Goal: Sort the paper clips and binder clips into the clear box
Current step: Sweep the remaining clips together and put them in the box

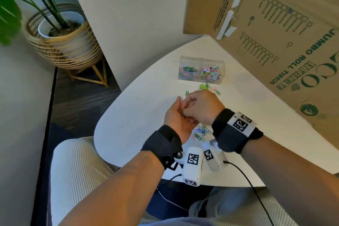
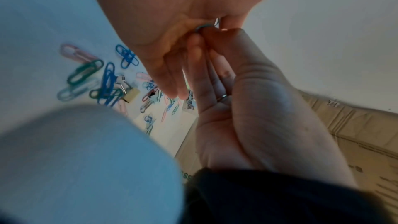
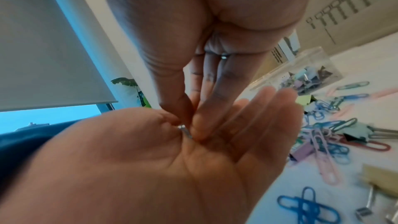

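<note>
My left hand (image 1: 176, 115) lies palm up over the white table (image 1: 132, 121), fingers nearly straight, with a few paper clips (image 1: 182, 107) in the palm. My right hand (image 1: 201, 108) reaches down into that palm (image 3: 172, 168), and its thumb and fingers (image 3: 200, 125) pinch a paper clip (image 3: 185, 131). The clear box (image 1: 201, 60) stands beyond the hands, with paper clips in its left compartment (image 1: 188, 71) and binder clips in its right (image 1: 211, 73). Loose coloured clips (image 1: 201, 132) lie under my wrists, and more (image 1: 208, 87) in front of the box. A beige binder clip (image 2: 131, 94) lies among them.
A big cardboard carton (image 1: 275, 33) leans over the table's right side, close to the box. A potted plant in a woven basket (image 1: 62, 36) stands on the floor at the left. A cream ribbed seat (image 1: 77, 170) is at the table's near edge.
</note>
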Demonstrator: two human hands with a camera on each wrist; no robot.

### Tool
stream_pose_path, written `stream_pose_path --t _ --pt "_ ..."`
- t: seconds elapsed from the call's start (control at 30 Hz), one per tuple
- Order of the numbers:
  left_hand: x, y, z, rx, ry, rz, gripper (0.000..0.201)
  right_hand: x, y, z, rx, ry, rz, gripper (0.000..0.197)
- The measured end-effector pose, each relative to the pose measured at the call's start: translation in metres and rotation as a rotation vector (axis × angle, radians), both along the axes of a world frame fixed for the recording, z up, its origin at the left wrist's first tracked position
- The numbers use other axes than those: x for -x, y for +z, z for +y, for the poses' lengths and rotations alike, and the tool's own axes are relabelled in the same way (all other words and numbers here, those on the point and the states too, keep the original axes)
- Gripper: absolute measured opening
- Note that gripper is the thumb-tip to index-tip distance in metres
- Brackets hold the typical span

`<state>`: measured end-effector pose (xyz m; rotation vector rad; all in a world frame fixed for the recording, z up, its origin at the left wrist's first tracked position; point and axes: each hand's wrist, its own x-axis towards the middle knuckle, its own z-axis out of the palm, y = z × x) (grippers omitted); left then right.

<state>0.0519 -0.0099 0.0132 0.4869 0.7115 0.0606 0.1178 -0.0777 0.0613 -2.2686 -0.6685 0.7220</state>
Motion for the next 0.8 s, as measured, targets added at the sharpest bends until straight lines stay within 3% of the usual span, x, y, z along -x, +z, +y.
stream_pose_path --t 0.1,0.27,0.43,0.5,0.53,0.63,0.73,0.8 --pt "0.0 -0.004 0.01 -0.095 -0.034 0.038 0.043 -0.024 0.007 0.004 -0.079 -0.113 0.03 0.008" --pt "0.007 -0.012 0.027 -0.372 -0.157 0.079 0.033 -0.092 0.017 0.031 -0.218 -0.325 -0.188 0.015" --pt "0.013 -0.006 0.034 -0.686 -0.262 0.112 0.026 -0.121 0.004 0.052 -0.103 -0.225 -0.212 0.011" --pt "0.014 -0.002 0.037 -0.875 -0.317 0.114 0.025 -0.124 0.002 0.047 -0.036 -0.18 -0.221 0.028" --pt "0.016 0.0 0.04 -0.999 -0.365 0.099 0.025 -0.123 0.004 0.04 -0.05 -0.185 -0.249 0.028" --pt "0.023 0.009 0.043 -1.328 -0.644 0.053 0.023 -0.113 0.007 0.01 -0.086 -0.137 -0.344 0.014" --pt "0.024 0.015 0.03 -1.525 -0.979 0.034 0.022 -0.107 0.0 -0.023 0.128 0.09 -0.339 0.01" --pt "0.019 0.012 0.013 -1.559 -1.156 0.017 0.027 -0.108 -0.013 -0.035 0.319 0.217 -0.323 0.024"
